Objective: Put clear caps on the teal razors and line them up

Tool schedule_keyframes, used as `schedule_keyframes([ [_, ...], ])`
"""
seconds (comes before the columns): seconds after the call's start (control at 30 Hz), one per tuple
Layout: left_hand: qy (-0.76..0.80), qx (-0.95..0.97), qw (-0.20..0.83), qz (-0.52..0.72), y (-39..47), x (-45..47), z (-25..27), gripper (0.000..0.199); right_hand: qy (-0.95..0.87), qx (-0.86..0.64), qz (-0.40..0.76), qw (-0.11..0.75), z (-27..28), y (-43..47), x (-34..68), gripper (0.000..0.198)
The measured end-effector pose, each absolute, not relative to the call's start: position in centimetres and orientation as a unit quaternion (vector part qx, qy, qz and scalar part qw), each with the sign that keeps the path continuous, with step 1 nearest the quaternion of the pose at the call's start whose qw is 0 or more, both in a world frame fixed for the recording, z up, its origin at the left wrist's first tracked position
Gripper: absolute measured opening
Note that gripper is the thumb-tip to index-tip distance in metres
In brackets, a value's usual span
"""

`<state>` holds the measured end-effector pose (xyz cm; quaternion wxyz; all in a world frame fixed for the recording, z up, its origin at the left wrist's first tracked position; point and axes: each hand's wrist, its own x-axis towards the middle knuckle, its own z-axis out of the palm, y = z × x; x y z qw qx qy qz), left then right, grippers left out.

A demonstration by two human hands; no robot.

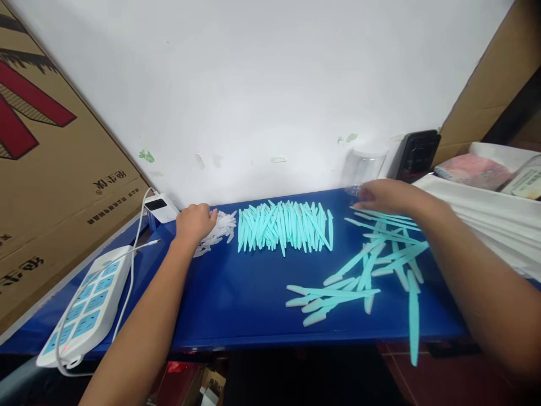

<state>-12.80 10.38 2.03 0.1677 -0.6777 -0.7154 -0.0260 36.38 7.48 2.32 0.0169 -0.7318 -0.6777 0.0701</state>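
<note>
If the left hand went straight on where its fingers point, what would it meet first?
Probably the small whitish pieces beside the left hand; whether it touches them is unclear. Beyond lies the row of turquoise sticks.

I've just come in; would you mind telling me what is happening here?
A person's left hand is at a pile of small whitish pieces. The right hand is by the far side of a loose scatter of turquoise sticks, near a clear jar. A denser row of sticks lies between. Whether either hand grips anything is unclear.
</note>
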Motion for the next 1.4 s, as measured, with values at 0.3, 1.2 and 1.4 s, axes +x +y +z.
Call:
schedule_keyframes([
  [0.3,-0.689,-0.696,0.173,-0.099,10.0,-11.6,1.6,0.049,-0.664,-0.715,0.204,-0.073,1.3,7.6,40.1,0.03],
  [1.2,-0.648,-0.736,0.164,-0.11,9.3,-10.1,1.2,0.048,-0.727,-0.652,0.205,-0.07,1.2,7.7,39.9,0.036],
  [1.4,-0.64,-0.738,0.153,-0.152,9.2,-9.8,1.4,0.043,-0.721,-0.665,0.193,0.032,2.2,8.0,39.3,0.038],
])
